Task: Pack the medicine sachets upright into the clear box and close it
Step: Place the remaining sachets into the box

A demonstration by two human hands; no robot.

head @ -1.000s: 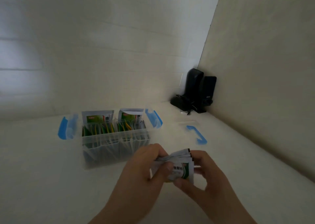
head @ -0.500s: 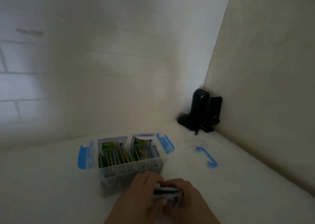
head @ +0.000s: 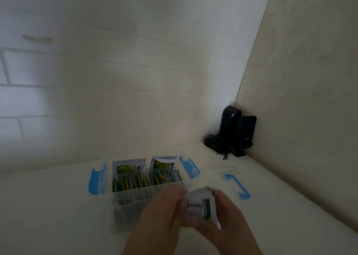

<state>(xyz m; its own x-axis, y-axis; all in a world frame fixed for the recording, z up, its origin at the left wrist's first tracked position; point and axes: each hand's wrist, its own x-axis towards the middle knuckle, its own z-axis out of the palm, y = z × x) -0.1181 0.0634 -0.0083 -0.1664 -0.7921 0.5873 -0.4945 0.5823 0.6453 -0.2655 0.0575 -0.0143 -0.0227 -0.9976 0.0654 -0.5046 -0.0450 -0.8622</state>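
The clear box (head: 126, 200) stands open on the white surface, its blue side latches (head: 95, 181) swung outwards. Several green and yellow sachets (head: 139, 181) stand upright inside it, two taller white ones at the back. Just in front of the box's right end, my left hand (head: 162, 210) and my right hand (head: 226, 214) hold a small stack of white and green sachets (head: 199, 206) between them, upright and blurred. The clear lid (head: 226, 175) with its blue handle (head: 238, 186) lies flat to the right of the box.
A black device with a cable (head: 232, 132) stands in the far right corner. A tiled wall runs behind the box and a plain wall (head: 310, 99) closes in along the right side.
The view has tilted up, so the box sits lower in frame. The stack, lowered and nearly hidden between my hands half a second ago, shows its printed face again.
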